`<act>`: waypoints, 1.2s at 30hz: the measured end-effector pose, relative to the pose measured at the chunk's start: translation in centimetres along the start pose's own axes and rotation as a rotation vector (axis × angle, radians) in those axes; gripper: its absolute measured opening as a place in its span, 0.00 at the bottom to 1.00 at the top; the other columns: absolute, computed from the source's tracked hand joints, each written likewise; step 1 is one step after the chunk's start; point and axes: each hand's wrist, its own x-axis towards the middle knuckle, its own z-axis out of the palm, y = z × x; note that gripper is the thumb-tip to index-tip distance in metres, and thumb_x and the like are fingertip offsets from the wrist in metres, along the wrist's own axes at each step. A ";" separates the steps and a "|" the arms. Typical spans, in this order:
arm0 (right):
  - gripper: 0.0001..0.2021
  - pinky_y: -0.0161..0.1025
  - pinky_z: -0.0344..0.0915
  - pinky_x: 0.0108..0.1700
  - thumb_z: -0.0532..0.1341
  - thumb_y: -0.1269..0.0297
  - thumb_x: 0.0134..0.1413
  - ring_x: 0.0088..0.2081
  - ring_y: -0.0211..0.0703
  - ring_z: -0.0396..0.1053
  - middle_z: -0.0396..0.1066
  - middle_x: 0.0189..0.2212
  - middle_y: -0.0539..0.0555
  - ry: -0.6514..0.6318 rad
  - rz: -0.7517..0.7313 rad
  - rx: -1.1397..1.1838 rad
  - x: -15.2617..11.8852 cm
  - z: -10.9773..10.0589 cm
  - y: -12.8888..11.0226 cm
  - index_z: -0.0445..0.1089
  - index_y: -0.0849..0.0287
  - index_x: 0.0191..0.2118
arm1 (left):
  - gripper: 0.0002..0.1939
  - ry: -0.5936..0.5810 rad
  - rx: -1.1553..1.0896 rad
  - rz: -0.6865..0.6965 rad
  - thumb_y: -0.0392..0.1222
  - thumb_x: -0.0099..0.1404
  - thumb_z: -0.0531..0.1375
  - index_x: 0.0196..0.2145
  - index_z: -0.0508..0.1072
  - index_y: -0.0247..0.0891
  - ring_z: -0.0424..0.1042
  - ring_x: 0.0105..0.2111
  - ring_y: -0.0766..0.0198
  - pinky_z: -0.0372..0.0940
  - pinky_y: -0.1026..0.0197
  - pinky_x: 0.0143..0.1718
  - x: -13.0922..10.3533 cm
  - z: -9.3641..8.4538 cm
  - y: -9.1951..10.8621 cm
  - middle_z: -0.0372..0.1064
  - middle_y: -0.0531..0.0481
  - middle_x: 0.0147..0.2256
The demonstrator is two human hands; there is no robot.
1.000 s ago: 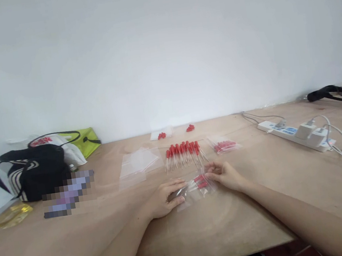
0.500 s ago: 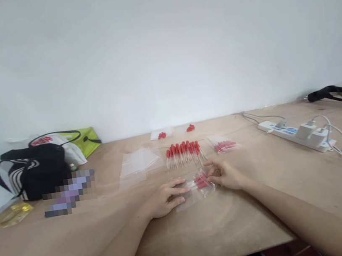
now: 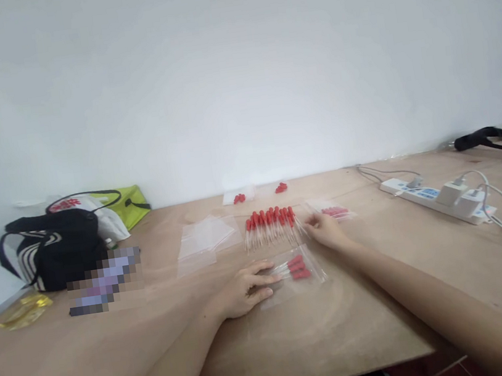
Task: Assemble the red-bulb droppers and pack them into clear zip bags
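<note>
My left hand [image 3: 249, 289] lies with fingers stretched out on a clear zip bag [image 3: 289, 293], pressing its left part to the table. Inside the bag are a few droppers [image 3: 297, 266] with red bulbs pointing right and thin pale stems. Beyond it, a row of similar red-bulbed droppers [image 3: 269, 218] lies side by side, stems toward me. My right hand [image 3: 326, 229] is at the row's right end, its fingers closed at the stem of the outermost dropper. That hand partly covers another bag with red bulbs [image 3: 335, 211].
Flat clear bags [image 3: 206, 238] lie left of the row. Small piles of red bulbs [image 3: 239, 198] sit near the wall. A black bag [image 3: 61, 249] and a blurred-out flat object [image 3: 105, 282] are at left. On the right are a power strip [image 3: 429, 195] and white cables.
My right hand has left the bag's mouth and moved away from me to the row's right end. The bag now lies flatter, its red bulbs uncovered. My left hand stays in place.
</note>
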 end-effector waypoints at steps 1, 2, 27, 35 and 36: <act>0.07 0.33 0.60 0.34 0.56 0.66 0.43 0.31 0.38 0.67 0.70 0.29 0.54 0.018 0.026 -0.047 0.7 0.4 -0.1 0.66 0.62 0.31 | 0.17 0.002 -0.002 0.003 0.42 0.62 0.52 0.49 0.64 0.50 0.52 0.55 0.59 0.49 0.53 0.54 0.0 0.0 0.0 0.53 0.51 0.55; 0.08 0.32 0.60 0.35 0.56 0.67 0.42 0.32 0.38 0.67 0.70 0.30 0.54 0.029 0.045 -0.080 1.4 0.8 -0.2 0.66 0.63 0.32 | 0.17 0.003 -0.003 0.007 0.42 0.62 0.52 0.49 0.64 0.50 0.52 0.55 0.59 0.49 0.53 0.54 0.0 0.0 0.0 0.53 0.51 0.55; 0.11 0.34 0.60 0.27 0.58 0.68 0.40 0.30 0.45 0.68 0.69 0.25 0.58 -0.072 0.240 -0.045 4.8 2.3 -3.1 0.65 0.65 0.34 | 0.19 0.007 0.059 0.054 0.44 0.63 0.50 0.52 0.59 0.48 0.51 0.55 0.59 0.49 0.53 0.54 -0.2 0.3 -0.6 0.52 0.49 0.56; 0.32 0.32 0.59 0.19 0.53 0.66 0.43 0.16 0.33 0.59 0.56 0.19 0.42 -0.089 0.136 0.534 -2.7 -1.7 -0.5 0.39 0.58 0.54 | 0.20 0.018 0.101 0.059 0.43 0.63 0.49 0.53 0.59 0.47 0.51 0.55 0.59 0.48 0.53 0.54 -0.2 0.4 -0.3 0.51 0.48 0.56; 0.34 0.33 0.60 0.20 0.53 0.66 0.42 0.16 0.33 0.60 0.56 0.20 0.41 -0.069 0.134 0.605 -3.4 -1.8 -0.3 0.36 0.57 0.55 | 0.19 0.019 0.100 0.052 0.43 0.63 0.49 0.53 0.59 0.47 0.50 0.55 0.59 0.48 0.53 0.54 -0.2 0.5 -0.4 0.51 0.48 0.56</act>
